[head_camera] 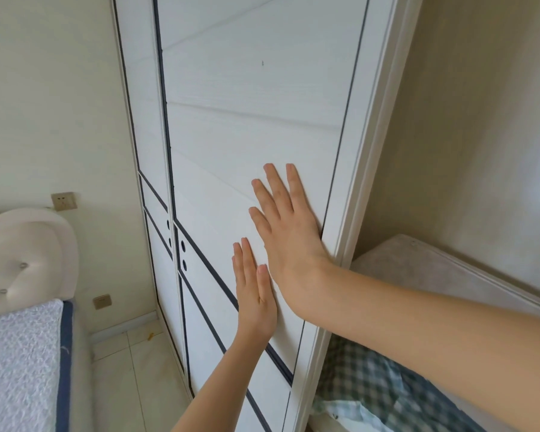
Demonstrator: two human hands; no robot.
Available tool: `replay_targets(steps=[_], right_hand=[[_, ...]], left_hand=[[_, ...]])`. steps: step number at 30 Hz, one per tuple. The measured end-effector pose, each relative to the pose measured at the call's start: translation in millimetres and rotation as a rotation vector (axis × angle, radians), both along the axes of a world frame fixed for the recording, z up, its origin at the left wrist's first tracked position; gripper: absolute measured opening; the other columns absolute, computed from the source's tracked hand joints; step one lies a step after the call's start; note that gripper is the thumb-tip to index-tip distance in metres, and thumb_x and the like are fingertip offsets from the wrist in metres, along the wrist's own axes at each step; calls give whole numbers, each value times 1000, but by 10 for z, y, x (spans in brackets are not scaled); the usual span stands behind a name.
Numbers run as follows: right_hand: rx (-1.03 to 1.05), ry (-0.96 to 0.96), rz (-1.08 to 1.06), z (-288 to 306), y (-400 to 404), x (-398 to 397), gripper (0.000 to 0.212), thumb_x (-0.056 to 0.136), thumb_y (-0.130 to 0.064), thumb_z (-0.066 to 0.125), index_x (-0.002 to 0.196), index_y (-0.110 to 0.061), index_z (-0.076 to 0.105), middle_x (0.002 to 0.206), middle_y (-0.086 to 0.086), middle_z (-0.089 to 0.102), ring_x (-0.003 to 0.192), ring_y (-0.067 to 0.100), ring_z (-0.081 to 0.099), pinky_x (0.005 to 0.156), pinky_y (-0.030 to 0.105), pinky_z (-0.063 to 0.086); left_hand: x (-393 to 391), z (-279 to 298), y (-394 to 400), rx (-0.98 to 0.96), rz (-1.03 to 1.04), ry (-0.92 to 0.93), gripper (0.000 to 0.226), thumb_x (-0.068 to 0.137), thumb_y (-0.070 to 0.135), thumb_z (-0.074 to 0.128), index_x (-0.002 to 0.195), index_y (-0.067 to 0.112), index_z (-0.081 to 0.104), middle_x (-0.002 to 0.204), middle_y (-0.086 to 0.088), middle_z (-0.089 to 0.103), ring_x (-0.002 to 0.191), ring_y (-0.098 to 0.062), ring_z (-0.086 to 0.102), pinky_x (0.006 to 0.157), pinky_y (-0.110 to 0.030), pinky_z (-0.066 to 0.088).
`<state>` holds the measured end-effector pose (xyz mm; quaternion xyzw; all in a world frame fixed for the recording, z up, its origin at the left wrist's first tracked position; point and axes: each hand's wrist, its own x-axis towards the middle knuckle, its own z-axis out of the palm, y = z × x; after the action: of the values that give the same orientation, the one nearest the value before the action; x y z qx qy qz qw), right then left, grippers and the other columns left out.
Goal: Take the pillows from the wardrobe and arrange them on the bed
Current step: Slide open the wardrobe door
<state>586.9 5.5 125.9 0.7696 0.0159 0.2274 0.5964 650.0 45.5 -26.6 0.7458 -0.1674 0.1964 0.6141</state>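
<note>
A white wardrobe sliding door point(250, 126) with dark trim lines fills the middle of the head view. My right hand point(286, 227) lies flat against it near its right edge, fingers spread, thumb at the door's edge. My left hand point(254, 294) presses flat on the same door just below. Right of the door's edge the wardrobe stands partly open, showing a shelf point(434, 266) and green checked bedding point(371, 378) beneath it. The bed point(19, 363) with a pale textured cover is at the lower left. Whether the checked fabric is a pillow cannot be told.
A white tufted headboard point(28, 254) stands at the left against the wall, with two wall sockets point(63, 201) nearby. A strip of tiled floor point(131, 369) runs between bed and wardrobe. A second wardrobe door point(150, 151) sits behind the first.
</note>
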Motion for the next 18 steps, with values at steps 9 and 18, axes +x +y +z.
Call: replay_targets(steps=[9,18], right_hand=[[115,22,33,32,-13,12,81,93,-57,23,152,-11,-8,155,29,-21,132,61,-25,100,75,-18],[464,74,325,117,88,-254,54,98,-33,32,149,-14,27,158,19,19,147,39,-3,115,57,-3]], left_hand=[[11,-28,61,-46,-18,-18,56,101,50,16,152,38,-2,164,16,-8,148,2,-11,123,-35,-1],[-114,131,353,-251,-71,103,45,105,38,32,148,27,41,152,7,45,141,-7,38,116,-44,34]])
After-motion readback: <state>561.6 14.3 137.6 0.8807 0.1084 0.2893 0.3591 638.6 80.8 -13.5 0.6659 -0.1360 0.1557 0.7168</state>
